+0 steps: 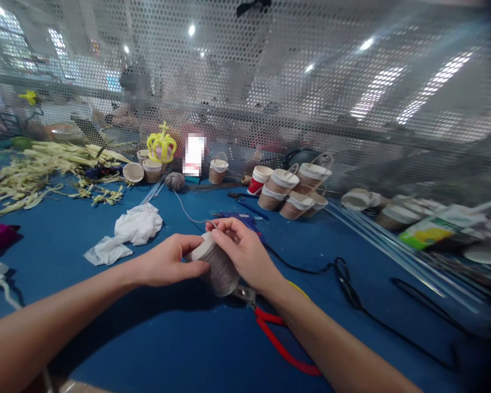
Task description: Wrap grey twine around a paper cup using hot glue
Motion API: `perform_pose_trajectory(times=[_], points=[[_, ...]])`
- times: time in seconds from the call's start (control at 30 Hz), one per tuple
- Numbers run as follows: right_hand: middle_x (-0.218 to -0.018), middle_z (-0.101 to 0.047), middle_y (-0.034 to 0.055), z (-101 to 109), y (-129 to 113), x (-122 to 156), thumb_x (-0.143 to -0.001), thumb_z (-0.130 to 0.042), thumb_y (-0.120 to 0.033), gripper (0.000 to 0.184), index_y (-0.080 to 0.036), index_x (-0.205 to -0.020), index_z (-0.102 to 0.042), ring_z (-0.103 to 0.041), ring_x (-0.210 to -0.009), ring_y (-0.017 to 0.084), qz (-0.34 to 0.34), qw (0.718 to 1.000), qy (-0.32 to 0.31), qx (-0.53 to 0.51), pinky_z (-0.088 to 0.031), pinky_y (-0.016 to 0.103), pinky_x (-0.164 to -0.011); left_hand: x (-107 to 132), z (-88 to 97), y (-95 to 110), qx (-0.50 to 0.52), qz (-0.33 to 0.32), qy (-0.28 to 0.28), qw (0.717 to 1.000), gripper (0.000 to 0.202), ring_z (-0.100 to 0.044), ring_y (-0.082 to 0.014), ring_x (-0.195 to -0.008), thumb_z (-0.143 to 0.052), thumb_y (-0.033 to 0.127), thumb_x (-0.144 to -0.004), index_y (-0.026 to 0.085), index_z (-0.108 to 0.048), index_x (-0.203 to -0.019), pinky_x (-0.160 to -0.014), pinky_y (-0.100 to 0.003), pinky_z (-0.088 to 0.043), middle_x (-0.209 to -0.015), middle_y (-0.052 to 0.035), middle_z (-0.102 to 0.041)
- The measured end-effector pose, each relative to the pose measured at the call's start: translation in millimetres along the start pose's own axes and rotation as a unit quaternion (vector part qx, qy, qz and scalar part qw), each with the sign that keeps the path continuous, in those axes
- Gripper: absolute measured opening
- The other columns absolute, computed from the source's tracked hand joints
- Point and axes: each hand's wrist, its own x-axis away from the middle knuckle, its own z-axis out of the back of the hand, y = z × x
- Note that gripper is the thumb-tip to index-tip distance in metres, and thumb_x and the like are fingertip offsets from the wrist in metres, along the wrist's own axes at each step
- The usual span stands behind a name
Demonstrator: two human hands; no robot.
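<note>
My left hand (167,260) is closed around a paper cup (221,273) that lies tilted, its white end toward the upper left. Grey-brown yarn covers the cup's side. At the cup's upper edge my right hand (245,254) pinches a strand of grey yarn (184,206). That strand runs back to a grey yarn ball (174,181) on the blue table. Red-handled scissors (278,341) lie beneath my right wrist, their blades beside the cup. Behind my right hand is a partly hidden blue tool (245,220), which looks like a glue gun.
White crumpled cloth (137,225) lies left of the hands. Several wrapped cups with handles (284,180) are stacked at the back right. Clear sticks (388,251) and a black cable (347,284) lie on the right. A lit phone (194,154) leans against the perforated metal screen (229,76).
</note>
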Motion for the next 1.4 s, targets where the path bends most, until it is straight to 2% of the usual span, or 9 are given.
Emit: perform_pose_trajectory(times=[0.1, 0.37, 0.77, 0.93, 1.0, 1.07, 1.17, 1.3, 1.4], points=[[-0.093, -0.058, 0.0044, 0.3, -2.8, 0.0, -0.076, -0.052, -0.029, 0.011, -0.02, -0.072, -0.047, -0.053, -0.098, 0.018, 0.006, 1.0, -0.007, -0.026, -0.04, 0.034, -0.082, 1.0, -0.9, 0.9, -0.03, -0.007, -0.002, 1.0, 0.012, -0.041, -0.0102, -0.063, -0.05, 0.022, -0.074, 0.011, -0.053, -0.078, -0.06, -0.02, -0.037, -0.069, 0.002, -0.047], [-0.08, -0.059, 0.0028, 0.1, -4.7, -0.4, -0.077, -0.054, -0.033, 0.014, -0.019, -0.076, -0.051, -0.054, -0.077, 0.015, 0.001, 0.999, -0.017, 0.04, -0.043, 0.031, -0.073, 1.4, -0.6, 3.5, 0.037, -0.01, -0.022, 0.999, 0.02, -0.038, -0.0095, -0.061, -0.044, 0.029, -0.08, 0.012, -0.051, -0.074, -0.058, -0.02, -0.035, -0.067, 0.0024, -0.043], [-0.074, -0.06, 0.0012, -1.6, -11.4, 0.3, -0.081, -0.048, -0.031, 0.017, -0.018, -0.077, -0.058, -0.054, -0.071, 0.014, 0.011, 0.996, -0.054, 0.073, -0.042, 0.027, -0.066, -3.4, -0.7, 0.3, 0.01, 0.019, 0.059, 0.998, 0.033, -0.029, -0.0077, -0.053, -0.039, 0.036, -0.081, 0.014, -0.039, -0.056, -0.048, -0.019, -0.027, -0.056, 0.0043, -0.033], [-0.086, -0.064, 0.0041, 27.7, -15.3, -12.5, -0.08, -0.048, -0.035, 0.02, -0.018, -0.084, -0.059, -0.058, -0.077, 0.016, 0.017, 0.993, 0.027, 0.117, -0.044, 0.03, -0.072, -4.1, 7.0, 3.1, 0.006, 0.043, 0.129, 0.991, 0.03, -0.035, -0.0084, -0.053, -0.041, 0.037, -0.078, 0.013, -0.049, -0.061, -0.05, -0.02, -0.029, -0.055, 0.0032, -0.04], [-0.089, -0.064, 0.0058, 46.4, -12.7, -21.0, -0.082, -0.045, -0.037, 0.024, -0.017, -0.087, -0.058, -0.059, -0.08, 0.017, 0.034, 0.979, 0.098, 0.178, -0.044, 0.03, -0.073, -5.1, 11.5, 2.4, -0.005, 0.047, 0.188, 0.981, 0.03, -0.036, -0.0088, -0.053, -0.043, 0.038, -0.076, 0.013, -0.053, -0.063, -0.05, -0.02, -0.03, -0.056, 0.0027, -0.043], [-0.091, -0.064, 0.008, 62.8, -5.8, -29.1, -0.085, -0.038, -0.034, 0.028, -0.015, -0.093, -0.057, -0.059, -0.084, 0.017, -0.005, 0.934, 0.136, 0.329, -0.043, 0.029, -0.075, -6.8, 15.0, -0.2, -0.024, 0.052, 0.244, 0.968, 0.032, -0.036, -0.0091, -0.053, -0.043, 0.039, -0.076, 0.013, -0.054, -0.06, -0.048, -0.02, -0.028, -0.056, 0.0024, -0.044], [-0.092, -0.065, 0.0118, 75.8, 10.7, -38.3, -0.081, -0.045, -0.028, 0.024, -0.013, -0.093, -0.06, -0.059, -0.086, 0.022, -0.117, 0.86, 0.1, 0.487, -0.041, 0.03, -0.074, -9.3, 17.2, -6.1, -0.042, 0.067, 0.252, 0.964, 0.031, -0.038, -0.0095, -0.054, -0.044, 0.037, -0.075, 0.013, -0.054, -0.059, -0.049, -0.021, -0.03, -0.057, 0.0017, -0.047], [-0.081, -0.065, 0.0147, 76.2, 32.0, -45.6, -0.07, -0.061, -0.025, 0.014, -0.012, -0.074, -0.064, -0.06, -0.083, 0.027, -0.187, 0.831, 0.016, 0.523, -0.042, 0.03, -0.069, -10.6, 17.1, -12.1, -0.059, 0.076, 0.225, 0.97, 0.031, -0.037, -0.0092, -0.052, -0.042, 0.035, -0.076, 0.012, -0.056, -0.061, -0.048, -0.021, -0.029, -0.054, 0.002, -0.046], [-0.091, -0.063, 0.0123, 74.8, 39.4, -48.3, -0.075, -0.059, -0.026, 0.016, -0.012, -0.083, -0.062, -0.058, -0.088, 0.023, -0.221, 0.82, -0.017, 0.528, -0.043, 0.032, -0.074, -10.2, 17.6, -13.1, -0.068, 0.073, 0.204, 0.974, 0.031, -0.037, -0.0089, -0.051, -0.041, 0.034, -0.076, 0.012, -0.055, -0.059, -0.048, -0.02, -0.028, -0.052, 0.0027, -0.044]])
